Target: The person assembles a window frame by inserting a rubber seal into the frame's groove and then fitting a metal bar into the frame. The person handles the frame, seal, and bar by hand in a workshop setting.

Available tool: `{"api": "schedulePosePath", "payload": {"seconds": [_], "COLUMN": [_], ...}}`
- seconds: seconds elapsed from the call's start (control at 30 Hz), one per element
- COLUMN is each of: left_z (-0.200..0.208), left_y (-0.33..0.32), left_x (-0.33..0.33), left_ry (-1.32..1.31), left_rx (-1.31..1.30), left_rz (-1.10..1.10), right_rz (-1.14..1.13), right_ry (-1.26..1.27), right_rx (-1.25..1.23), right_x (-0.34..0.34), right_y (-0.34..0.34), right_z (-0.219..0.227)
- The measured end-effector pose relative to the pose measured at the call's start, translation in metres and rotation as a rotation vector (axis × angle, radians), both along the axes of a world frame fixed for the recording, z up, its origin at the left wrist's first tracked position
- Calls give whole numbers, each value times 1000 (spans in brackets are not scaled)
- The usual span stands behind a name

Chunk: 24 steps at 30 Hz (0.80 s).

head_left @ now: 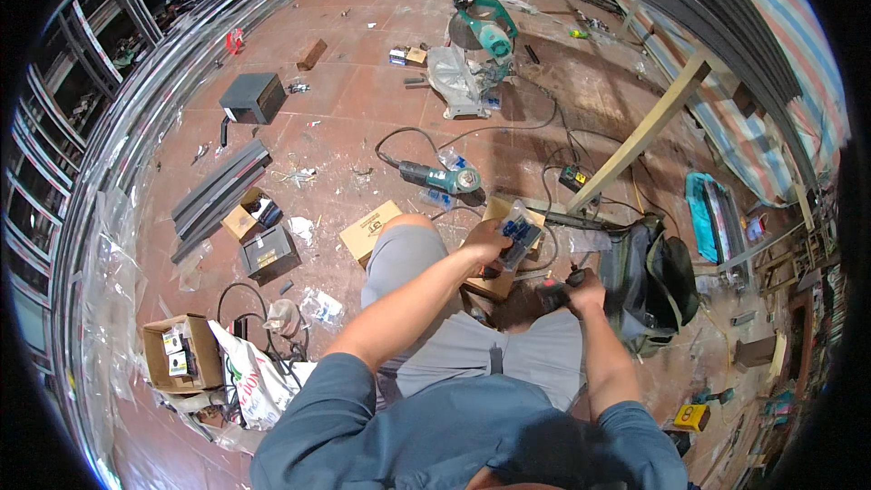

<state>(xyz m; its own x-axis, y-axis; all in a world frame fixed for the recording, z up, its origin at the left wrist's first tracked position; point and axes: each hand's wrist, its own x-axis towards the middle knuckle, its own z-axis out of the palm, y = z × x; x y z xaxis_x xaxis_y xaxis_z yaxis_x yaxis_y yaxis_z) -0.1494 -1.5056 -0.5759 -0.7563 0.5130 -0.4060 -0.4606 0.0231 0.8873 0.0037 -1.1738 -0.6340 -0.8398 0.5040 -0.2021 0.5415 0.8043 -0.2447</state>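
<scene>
My left hand (pixel 487 240) is closed on a clear plastic packet (pixel 521 234) with dark blue parts in it. The packet is over an open cardboard box (pixel 494 287) between my legs. My right hand (pixel 586 290) is wrapped round a dark power tool with red on it (pixel 552 295), perhaps a cordless drill; its shape is partly lost in shadow. Just right of that hand lies an open dark tool bag (pixel 646 281). A flat cardboard box (pixel 370 230) rests by my left knee.
A green angle grinder (pixel 440 178) lies ahead, its cable looping over the floor. Farther off stands a mitre saw (pixel 481 50). A wooden post (pixel 642 133) slants up at the right. Long metal profiles (pixel 136 127) line the left. Near left is an open carton (pixel 184 354).
</scene>
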Motion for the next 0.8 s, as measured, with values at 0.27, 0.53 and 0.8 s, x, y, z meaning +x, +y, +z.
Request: {"api": "schedulePosePath", "payload": {"seconds": [0.27, 0.53, 0.8], "left_z": [-34, -9, -23], "left_y": [6, 4, 2], "left_x": [-43, -31, -37], "left_ry": [310, 265, 505], "left_rx": [-134, -50, -158], "left_rz": [7, -61, 127], "right_rz": [41, -16, -206], "right_ry": [-86, 517, 439], "right_rx": [57, -967, -1465], "right_x": [-33, -55, -69], "right_y": [-7, -41, -137], "right_z": [1, 33, 107]}}
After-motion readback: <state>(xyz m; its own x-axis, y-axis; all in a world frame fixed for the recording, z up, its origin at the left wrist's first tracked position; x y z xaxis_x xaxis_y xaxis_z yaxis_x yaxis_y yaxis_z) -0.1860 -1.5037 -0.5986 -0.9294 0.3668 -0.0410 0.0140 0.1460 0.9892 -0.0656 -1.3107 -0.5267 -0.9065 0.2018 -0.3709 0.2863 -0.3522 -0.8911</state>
